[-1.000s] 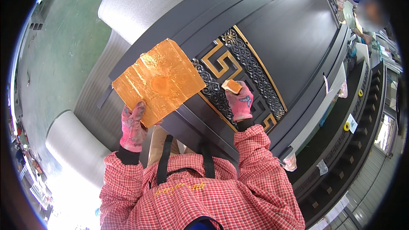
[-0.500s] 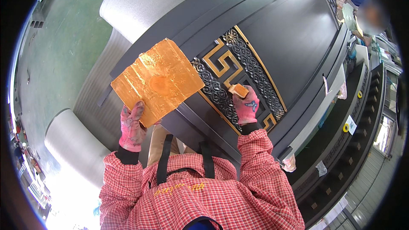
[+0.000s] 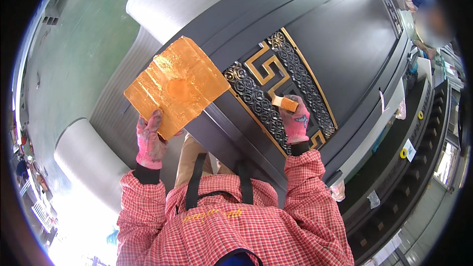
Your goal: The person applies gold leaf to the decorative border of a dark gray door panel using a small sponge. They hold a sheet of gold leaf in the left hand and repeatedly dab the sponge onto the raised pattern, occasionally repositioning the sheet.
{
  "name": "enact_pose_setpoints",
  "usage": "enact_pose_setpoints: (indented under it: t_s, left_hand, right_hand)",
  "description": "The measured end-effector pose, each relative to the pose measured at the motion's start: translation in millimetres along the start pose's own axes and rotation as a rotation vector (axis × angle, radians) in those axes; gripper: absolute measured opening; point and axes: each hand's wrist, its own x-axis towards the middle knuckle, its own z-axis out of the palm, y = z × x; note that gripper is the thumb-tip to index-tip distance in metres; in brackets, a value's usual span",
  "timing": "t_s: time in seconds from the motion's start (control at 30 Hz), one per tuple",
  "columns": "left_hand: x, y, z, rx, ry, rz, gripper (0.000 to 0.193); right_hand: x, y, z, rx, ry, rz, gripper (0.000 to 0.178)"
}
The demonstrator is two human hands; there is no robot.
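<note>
My left hand (image 3: 151,140), in a stained pink glove, is closed on the lower edge of a flat gold-coated board (image 3: 165,76) with a round darker patch of gold near its middle. My right hand (image 3: 295,119), gloved alike, grips a small sponge block (image 3: 286,103), pale at one end and golden brown at the other. It is over the carved band of a dark grey door panel (image 3: 340,39). Beside the block runs a gold-coloured key-pattern strip (image 3: 266,71), flanked by carved scrollwork (image 3: 256,96). Whether the block touches the panel I cannot tell.
Rolls of grey-white foam sheet (image 3: 91,155) lie on the left by the green floor (image 3: 79,44). A long dark frame (image 3: 394,182) with yellow tape rolls (image 3: 403,153) stands on the right. Another person (image 3: 428,19) is at the far right.
My right hand has turned the sponge block so its long side shows. The board in my left hand has shifted slightly left and up, while the panel appears farther right in view.
</note>
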Motion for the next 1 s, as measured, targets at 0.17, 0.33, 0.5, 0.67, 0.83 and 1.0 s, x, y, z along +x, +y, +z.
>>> enact_pose_setpoints:
  t_s: [0.17,0.33,0.5,0.67,0.83,1.0]
  left_hand:
    - [-3,0,0,-0.06,0.029,-0.005,0.042]
    - [-8,-1,-11,-0.081,0.05,0.007,0.042]
    - [-13,-3,-24,-0.101,0.075,0.004,0.04]
    - [-11,-10,-29,-0.108,0.112,-0.002,0.041]
    - [-12,-8,-28,-0.104,0.105,0.0,0.042]
    - [-19,-1,-29,-0.097,0.118,-0.004,0.041]
  right_hand:
    - [29,-22,23,0.059,-0.205,-0.249,0.038]
    - [57,-52,55,0.059,-0.384,-0.334,0.039]
    - [65,-70,80,-0.069,-0.421,-0.372,0.036]
    - [74,-78,92,-0.098,-0.492,-0.429,0.038]
    - [77,-74,89,-0.19,-0.514,-0.54,0.036]
    - [65,-73,76,-0.205,-0.59,-0.509,0.037]
